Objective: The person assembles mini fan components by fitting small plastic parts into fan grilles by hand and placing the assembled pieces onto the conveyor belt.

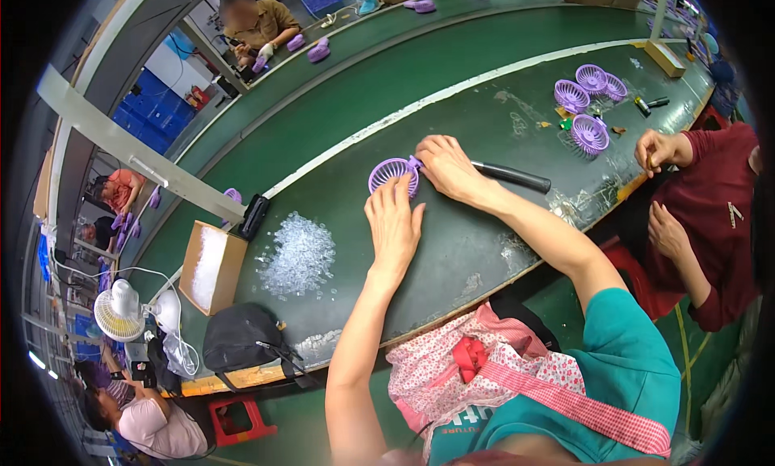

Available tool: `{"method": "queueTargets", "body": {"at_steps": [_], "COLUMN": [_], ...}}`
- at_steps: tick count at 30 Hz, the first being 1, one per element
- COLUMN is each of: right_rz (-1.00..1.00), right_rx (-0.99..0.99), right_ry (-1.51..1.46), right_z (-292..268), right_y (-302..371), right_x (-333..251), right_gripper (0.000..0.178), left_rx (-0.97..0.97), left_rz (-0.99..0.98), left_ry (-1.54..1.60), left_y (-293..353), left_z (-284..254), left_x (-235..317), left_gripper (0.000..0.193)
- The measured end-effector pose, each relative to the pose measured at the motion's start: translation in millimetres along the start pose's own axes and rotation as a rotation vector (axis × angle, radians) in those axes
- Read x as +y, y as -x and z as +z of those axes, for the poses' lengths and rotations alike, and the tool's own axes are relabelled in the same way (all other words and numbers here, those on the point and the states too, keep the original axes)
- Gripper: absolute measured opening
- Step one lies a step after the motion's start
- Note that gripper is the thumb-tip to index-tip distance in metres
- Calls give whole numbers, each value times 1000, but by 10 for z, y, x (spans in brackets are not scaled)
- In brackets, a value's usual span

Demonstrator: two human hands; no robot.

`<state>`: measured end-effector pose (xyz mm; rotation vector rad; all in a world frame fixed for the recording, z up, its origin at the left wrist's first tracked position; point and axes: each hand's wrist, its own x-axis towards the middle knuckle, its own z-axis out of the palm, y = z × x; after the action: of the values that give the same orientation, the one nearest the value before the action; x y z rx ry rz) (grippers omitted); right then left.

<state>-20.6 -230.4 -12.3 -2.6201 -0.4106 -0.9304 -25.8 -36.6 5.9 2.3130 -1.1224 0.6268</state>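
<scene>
A round purple fan cage with thin ribs lies on the dark green table in front of me. My left hand rests its stretched fingers on the near edge of the cage, thumb apart. At the cage's small side stub, the fingers of my right hand are bent down and closed on it; their tips are partly hidden. A black rod-shaped tool lies beside my right wrist. Left of my left hand spreads a pile of small clear pieces.
An open cardboard box with a white lining and a black bag stand at the left. More purple fan cages lie at the right, near a co-worker's hands. Beyond a pale strip runs a green belt. A metal post rises at the left.
</scene>
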Motion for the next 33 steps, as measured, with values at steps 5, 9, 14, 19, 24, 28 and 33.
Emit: {"method": "queueTargets", "body": {"at_steps": [5, 9, 14, 19, 24, 28, 33], "right_rz": [19, 33, 107, 162, 162, 194, 371], "right_rx": [38, 32, -20, -84, -88, -31, -90], "right_ry": [-120, -229, -281, -367, -507, -569, -757], "right_z": [18, -41, 16, 12, -12, -20, -37], "right_y": [100, 172, 173, 166, 162, 164, 108], "right_x": [-288, -384, -389, -448, -535, -514, -502], "right_gripper": [19, 20, 16, 10, 12, 13, 27], "left_rx": [-12, -2, 40, 66, 127, 168, 109], "left_rz": [-18, -21, -75, -78, -22, -24, -81], "left_ry": [-80, -80, -33, 24, -39, -5, 183], "left_y": [10, 58, 62, 32, 23, 3, 51], "left_z": [140, 189, 192, 148, 147, 108, 17], "left_x": [-163, -277, -357, -344, -321, -324, -423], "left_gripper": [64, 48, 32, 26, 21, 22, 24]}}
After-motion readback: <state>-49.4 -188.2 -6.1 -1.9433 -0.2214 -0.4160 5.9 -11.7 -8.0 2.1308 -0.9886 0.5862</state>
